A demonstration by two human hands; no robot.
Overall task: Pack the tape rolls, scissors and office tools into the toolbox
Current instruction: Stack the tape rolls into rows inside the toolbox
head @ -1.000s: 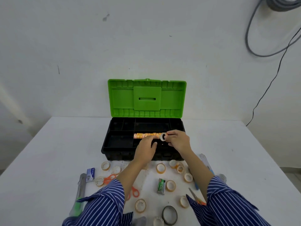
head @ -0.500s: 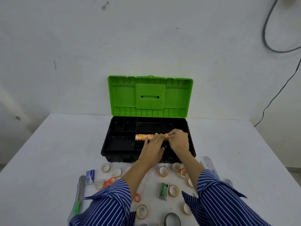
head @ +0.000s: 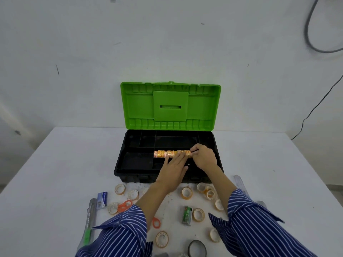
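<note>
The black toolbox (head: 130, 165) stands open at the table's middle, its green lid (head: 169, 105) upright. A row of orange-patterned tape rolls (head: 164, 153) lies on its side in the tray's middle compartment. My left hand (head: 172, 170) rests on the row's right half with straight fingers. My right hand (head: 204, 158) has its fingers curled round the last roll at the row's right end. Loose tape rolls (head: 186, 192) lie on the table in front of the box. Orange-handled scissors (head: 125, 204) lie at the front left, partly under my left sleeve.
In front of the box lie a utility knife (head: 89, 218), a blue staple box (head: 102, 198), a green stapler (head: 186, 215), a black tape roll (head: 196, 249) and a clear tool (head: 239, 183). A cable (head: 315, 106) hangs on the right wall.
My right hand has carried a tape roll to the row's right end and pressed it against the others. My left hand has slid forward onto the row.
</note>
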